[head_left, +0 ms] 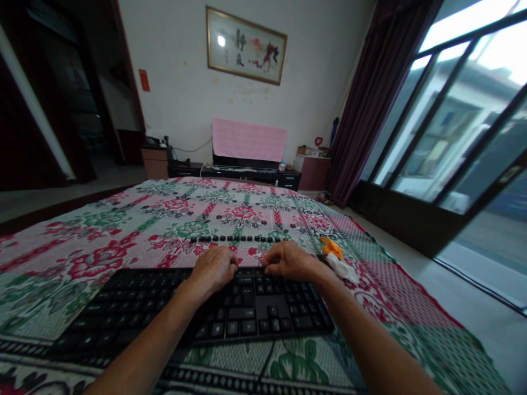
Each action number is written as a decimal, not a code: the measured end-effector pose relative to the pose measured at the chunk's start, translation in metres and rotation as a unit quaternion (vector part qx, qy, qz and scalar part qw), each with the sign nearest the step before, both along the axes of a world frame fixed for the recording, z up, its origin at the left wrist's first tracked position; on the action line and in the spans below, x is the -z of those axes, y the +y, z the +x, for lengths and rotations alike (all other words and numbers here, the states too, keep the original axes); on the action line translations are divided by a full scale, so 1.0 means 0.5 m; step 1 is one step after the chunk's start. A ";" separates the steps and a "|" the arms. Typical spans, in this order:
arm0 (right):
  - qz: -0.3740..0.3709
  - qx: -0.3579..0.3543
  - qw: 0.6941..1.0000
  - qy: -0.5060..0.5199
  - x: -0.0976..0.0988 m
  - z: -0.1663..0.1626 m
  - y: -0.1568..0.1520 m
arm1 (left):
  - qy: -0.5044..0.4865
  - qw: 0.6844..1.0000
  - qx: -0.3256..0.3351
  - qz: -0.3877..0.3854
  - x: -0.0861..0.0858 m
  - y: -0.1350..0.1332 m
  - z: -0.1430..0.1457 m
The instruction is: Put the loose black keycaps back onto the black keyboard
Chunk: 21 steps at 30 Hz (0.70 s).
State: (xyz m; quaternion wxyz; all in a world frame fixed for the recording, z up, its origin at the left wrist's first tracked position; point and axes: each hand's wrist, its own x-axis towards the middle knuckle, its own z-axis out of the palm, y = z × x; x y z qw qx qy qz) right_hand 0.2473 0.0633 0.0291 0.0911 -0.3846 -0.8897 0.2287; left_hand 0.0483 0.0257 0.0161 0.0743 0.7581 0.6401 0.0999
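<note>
A black keyboard [272, 307] lies at a slant on the flowered cloth in front of me. My left hand [216, 269] is over its upper edge, fingers curled and closed near the top row; whatever is between them is hidden. Just to the right, my right hand [288, 259] bends its fingers in a pinch at the same top edge, thumb close to the keys. Any small thing in that pinch is too hidden to name. Beyond both hands, several small black keycaps [242, 238] stand in a straight line on the cloth.
The patterned cloth [242, 211] covers the wide surface. Right of my right hand lie an orange cloth-like item [331, 248] and a crumpled white one [342, 269]. A low cabinet [247, 174] with a pink-covered screen [249, 140] stands by the far wall; glass doors [444, 126] are at right.
</note>
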 end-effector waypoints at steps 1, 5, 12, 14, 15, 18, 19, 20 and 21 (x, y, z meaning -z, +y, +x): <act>0.003 0.000 1.000 -0.004 0.004 0.000 0.002 | 0.003 1.000 0.001 0.005 0.002 0.000 0.000; -0.008 0.013 1.000 0.001 0.014 0.001 0.007 | 0.008 1.000 0.003 0.016 0.004 0.000 -0.001; -0.065 0.055 0.996 0.028 0.024 0.001 0.012 | 0.011 1.000 0.007 0.013 0.002 -0.001 0.000; -0.086 0.061 0.994 0.038 0.026 0.001 0.016 | 0.011 1.000 0.009 0.013 0.003 0.000 0.000; -0.100 0.064 0.992 0.046 0.027 0.001 0.018 | 0.010 1.000 0.009 0.013 0.003 0.001 0.000; -0.152 0.070 0.984 0.068 0.026 0.004 0.028 | 0.009 1.000 0.009 0.009 0.004 0.003 0.000; -0.171 0.072 0.980 0.072 0.026 0.006 0.031 | 0.009 1.000 0.010 0.007 0.004 0.003 0.000; -0.189 0.074 0.976 0.072 0.026 0.007 0.035 | 0.011 1.000 0.012 0.006 0.004 0.003 0.000; -0.206 0.077 0.973 0.071 0.026 0.009 0.039 | 0.012 1.000 0.014 0.007 0.003 0.002 0.000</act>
